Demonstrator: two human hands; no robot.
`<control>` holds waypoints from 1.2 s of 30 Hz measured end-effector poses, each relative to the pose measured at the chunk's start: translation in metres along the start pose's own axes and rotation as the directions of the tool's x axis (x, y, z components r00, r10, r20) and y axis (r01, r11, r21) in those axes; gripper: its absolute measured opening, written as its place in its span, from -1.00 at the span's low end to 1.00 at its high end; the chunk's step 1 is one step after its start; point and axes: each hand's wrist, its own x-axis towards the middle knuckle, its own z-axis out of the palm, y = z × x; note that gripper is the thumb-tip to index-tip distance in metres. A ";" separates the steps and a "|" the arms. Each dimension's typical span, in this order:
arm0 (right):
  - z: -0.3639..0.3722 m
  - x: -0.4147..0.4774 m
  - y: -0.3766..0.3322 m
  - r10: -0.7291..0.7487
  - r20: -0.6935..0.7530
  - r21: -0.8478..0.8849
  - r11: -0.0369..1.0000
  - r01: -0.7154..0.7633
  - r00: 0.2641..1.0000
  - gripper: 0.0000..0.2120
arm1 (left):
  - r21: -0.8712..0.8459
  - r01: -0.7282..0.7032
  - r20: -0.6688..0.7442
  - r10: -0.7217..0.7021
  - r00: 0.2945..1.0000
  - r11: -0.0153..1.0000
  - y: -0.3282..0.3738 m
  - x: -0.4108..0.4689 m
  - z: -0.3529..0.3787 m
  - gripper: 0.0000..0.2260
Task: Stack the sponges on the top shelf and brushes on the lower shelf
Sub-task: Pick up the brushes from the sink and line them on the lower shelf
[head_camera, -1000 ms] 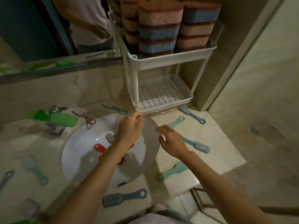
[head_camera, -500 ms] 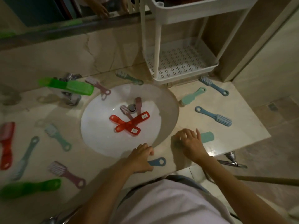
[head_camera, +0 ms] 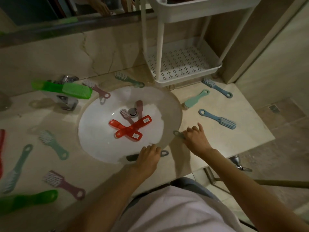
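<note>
My left hand (head_camera: 148, 158) grips a blue brush (head_camera: 164, 153) lying across the front rim of the sink (head_camera: 173, 104). Just to the right, my right hand (head_camera: 196, 139) holds a teal brush (head_camera: 178, 133) on the counter, its ring end sticking out to the left. The white rack's perforated lower shelf (head_camera: 184, 64) stands empty at the back right. Only the rim of the top shelf (head_camera: 200, 7) shows. In the sink lie two crossed red brushes (head_camera: 130, 128) and two pink brushes (head_camera: 139, 106) by the drain.
Several brushes are scattered over the counter: blue ones (head_camera: 219, 118) and a mint one (head_camera: 195, 99) on the right, teal, pink and green ones (head_camera: 65, 183) on the left. A green brush (head_camera: 70, 88) rests on the tap. The counter edge drops off on the right.
The view dropped from the rack to the counter. Both hands came down from the lower shelf to the sink's front rim, and each has closed on a brush.
</note>
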 end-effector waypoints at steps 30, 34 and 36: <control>-0.144 0.175 0.133 -0.244 -0.599 0.305 0.811 0.499 0.763 -0.76 | -0.143 0.335 -0.393 -0.364 0.844 0.931 0.012 0.227 -0.174 -0.69; -0.132 0.192 0.130 -0.310 -0.578 0.259 0.807 0.530 0.755 -0.68 | -0.068 0.393 -0.306 -0.394 0.867 0.917 -0.004 0.244 -0.167 -0.67; -0.126 0.202 0.129 -0.312 -0.544 0.258 0.821 0.509 0.779 -0.66 | -0.108 0.428 -0.230 -0.441 0.867 0.897 -0.009 0.249 -0.167 -0.69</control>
